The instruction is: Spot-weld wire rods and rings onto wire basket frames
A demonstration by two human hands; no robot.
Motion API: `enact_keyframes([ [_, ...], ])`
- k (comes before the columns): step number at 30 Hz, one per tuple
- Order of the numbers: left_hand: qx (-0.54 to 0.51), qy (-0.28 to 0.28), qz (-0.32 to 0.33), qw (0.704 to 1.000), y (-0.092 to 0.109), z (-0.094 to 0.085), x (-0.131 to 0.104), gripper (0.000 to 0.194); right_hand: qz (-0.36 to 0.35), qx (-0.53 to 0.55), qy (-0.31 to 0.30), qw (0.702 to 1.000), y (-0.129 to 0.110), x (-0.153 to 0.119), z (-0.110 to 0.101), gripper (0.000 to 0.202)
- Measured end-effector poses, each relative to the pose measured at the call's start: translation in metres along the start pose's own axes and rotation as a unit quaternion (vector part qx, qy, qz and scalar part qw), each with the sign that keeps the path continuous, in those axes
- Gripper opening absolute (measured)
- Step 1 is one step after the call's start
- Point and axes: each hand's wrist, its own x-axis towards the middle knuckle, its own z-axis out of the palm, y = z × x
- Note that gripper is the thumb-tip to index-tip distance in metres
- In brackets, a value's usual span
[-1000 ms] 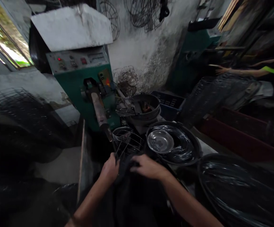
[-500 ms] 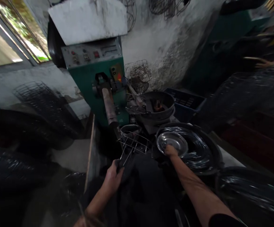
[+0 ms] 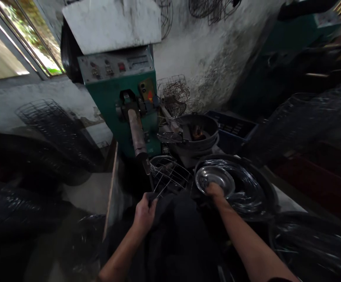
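My left hand (image 3: 145,211) is closed round the near end of a metal wire frame (image 3: 170,176), whose crossed wires spread out just below the tip of the machine's grey arm (image 3: 136,133). My right hand (image 3: 215,190) reaches into a shiny metal bowl (image 3: 225,178), with its fingers curled together down at the bowl's near left side. Whatever lies between those fingers is too small and dark to make out. Under the bowl is a wide dark basin (image 3: 269,196) lined with glossy plastic or holding wire; I cannot tell which.
A green machine (image 3: 100,98) with a control panel stands ahead, by a window on the left. Behind the bowl sits a dark round pan (image 3: 211,125) beside a blue crate (image 3: 238,125). Stacked wire baskets (image 3: 53,125) lean at left, and a wooden-edged board (image 3: 111,188) stands nearer.
The wire frame has shifted slightly and turned in my left hand, which moved a little right. My right hand stays in the bowl. A co-worker's hand at far right is no longer visible.
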Motion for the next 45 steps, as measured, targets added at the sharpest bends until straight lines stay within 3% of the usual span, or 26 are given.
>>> enact_keyframes([
  [3, 0.006, -0.012, 0.011, 1.0, 0.003, 0.002, 0.004, 0.015, -0.001, 0.028, -0.005, 1.0, -0.005, -0.013, -0.022, 0.011],
  [5, 0.013, -0.018, 0.013, 1.0, 0.007, 0.003, 0.008, 0.015, -0.044, 0.101, -0.031, 0.993, -0.017, -0.039, -0.038, 0.015],
  [8, 0.013, -0.032, 0.011, 0.999, 0.016, 0.007, 0.015, 0.016, -0.16, 0.288, -0.167, 0.929, -0.052, -0.091, -0.052, 0.019],
  [9, 0.013, -0.034, 0.013, 0.999, 0.02, 0.009, 0.016, 0.016, -0.19, 0.294, -0.198, 0.916, -0.067, -0.107, -0.053, 0.014],
  [11, 0.017, -0.037, 0.031, 0.999, 0.025, 0.012, 0.018, 0.016, -0.215, 0.283, -0.18, 0.917, -0.1, -0.127, -0.051, 0.008],
  [14, 0.03, -0.04, 0.05, 0.997, 0.033, 0.013, 0.018, 0.016, -0.183, 0.33, -0.157, 0.913, -0.138, -0.133, -0.04, 0.004],
  [17, 0.022, -0.033, 0.045, 0.998, 0.036, 0.006, 0.017, 0.015, -0.145, 0.447, -0.166, 0.867, -0.158, -0.131, -0.029, 0.008],
  [22, 0.024, -0.015, 0.08, 0.996, 0.026, -0.006, 0.02, 0.013, -0.071, 0.577, -0.187, 0.792, -0.17, -0.143, -0.018, 0.024],
  [28, 0.016, -0.033, 0.093, 0.995, 0.011, -0.013, 0.025, 0.011, -0.046, 0.589, -0.205, 0.78, -0.181, -0.148, -0.018, 0.032],
  [34, 0.004, -0.012, 0.103, 0.995, 0.013, -0.021, 0.027, 0.011, 0.016, 0.675, -0.236, 0.699, -0.196, -0.157, -0.016, 0.037],
  [41, 0.005, -0.022, 0.104, 0.994, 0.006, -0.028, 0.032, 0.015, -0.006, 0.641, -0.228, 0.733, -0.202, -0.156, -0.014, 0.038],
  [45, -0.006, -0.038, 0.105, 0.994, 0.001, -0.029, 0.035, 0.016, -0.009, 0.645, -0.225, 0.73, -0.206, -0.156, -0.012, 0.039],
])
